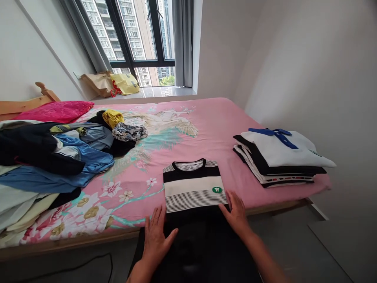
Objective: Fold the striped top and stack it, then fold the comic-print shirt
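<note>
A folded striped shirt point(193, 185) in black and off-white lies flat near the front edge of the bed, its neckline facing away from me. A green oval patch with a white W point(217, 190) sits on its right side. My left hand point(156, 236) is beside the shirt's lower left corner, fingers stretched out and thumb apart. At the lower right corner is my right hand point(235, 212), its fingers spread along the shirt's edge. Neither hand grips anything; whether the fingertips press on the cloth I cannot tell.
Loose clothes point(59, 153) are heaped on the bed's left side. A stack of folded clothes point(279, 157), topped by a white garment with a blue tie, stands at the right. A pink pillow point(55, 111) lies by the headboard. Paper bags point(98, 83) rest on the windowsill.
</note>
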### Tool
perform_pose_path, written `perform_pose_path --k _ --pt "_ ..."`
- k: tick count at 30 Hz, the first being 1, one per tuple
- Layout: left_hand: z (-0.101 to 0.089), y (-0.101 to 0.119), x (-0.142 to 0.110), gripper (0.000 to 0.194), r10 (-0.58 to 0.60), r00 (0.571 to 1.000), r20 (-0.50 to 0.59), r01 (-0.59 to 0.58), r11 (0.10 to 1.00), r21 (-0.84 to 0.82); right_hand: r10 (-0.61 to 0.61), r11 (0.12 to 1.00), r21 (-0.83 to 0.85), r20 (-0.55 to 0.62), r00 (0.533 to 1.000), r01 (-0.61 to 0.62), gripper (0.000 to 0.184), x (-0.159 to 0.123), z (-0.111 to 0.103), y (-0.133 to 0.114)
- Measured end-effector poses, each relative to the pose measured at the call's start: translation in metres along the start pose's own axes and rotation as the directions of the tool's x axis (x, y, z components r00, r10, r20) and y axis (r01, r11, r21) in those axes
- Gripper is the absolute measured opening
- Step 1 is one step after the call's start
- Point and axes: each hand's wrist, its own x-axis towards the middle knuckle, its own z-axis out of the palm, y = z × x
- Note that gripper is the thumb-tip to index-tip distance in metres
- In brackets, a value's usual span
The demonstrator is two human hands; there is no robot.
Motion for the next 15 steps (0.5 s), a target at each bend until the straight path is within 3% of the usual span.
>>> perform_pose_path --k 2,3,6,7,9,11,15 --pt "0.002 0.003 -0.02 0.06 -0.148 0.988 -0.045 0.136 0.969 -0.208 0.066 0.992 0.107 -0.002 0.998 -0.066 0.06 -0.029 -0.006 -0.008" --pt "0.004 0.006 -0.027 0.058 -0.254 0.967 -0.025 0.23 0.911 -0.342 0.131 0.972 0.194 0.007 0.991 -0.13 0.059 -0.041 -0.008 -0.013" --pt "0.011 0.015 -0.039 0.062 -0.503 0.845 0.179 0.481 0.57 -0.667 0.397 0.77 0.501 0.107 0.911 -0.395 0.06 -0.062 -0.01 -0.026" --pt "0.011 0.018 -0.039 0.065 -0.534 0.811 0.239 0.516 0.463 -0.72 0.469 0.664 0.578 0.171 0.866 -0.474 0.062 -0.064 -0.01 -0.029" --pt "0.009 0.021 -0.034 0.069 -0.545 0.782 0.303 0.537 0.342 -0.771 0.553 0.468 0.658 0.302 0.776 -0.59 0.063 -0.064 -0.012 -0.034" --pt "0.003 0.024 -0.024 0.069 -0.538 0.77 0.344 0.552 0.291 -0.781 0.566 0.345 0.68 0.399 0.721 -0.647 0.06 -0.06 -0.014 -0.039" --pt "-0.007 0.031 -0.006 0.064 -0.513 0.727 0.456 0.623 0.214 -0.753 0.552 0.165 0.705 0.514 0.657 -0.69 0.048 -0.05 -0.013 -0.048"
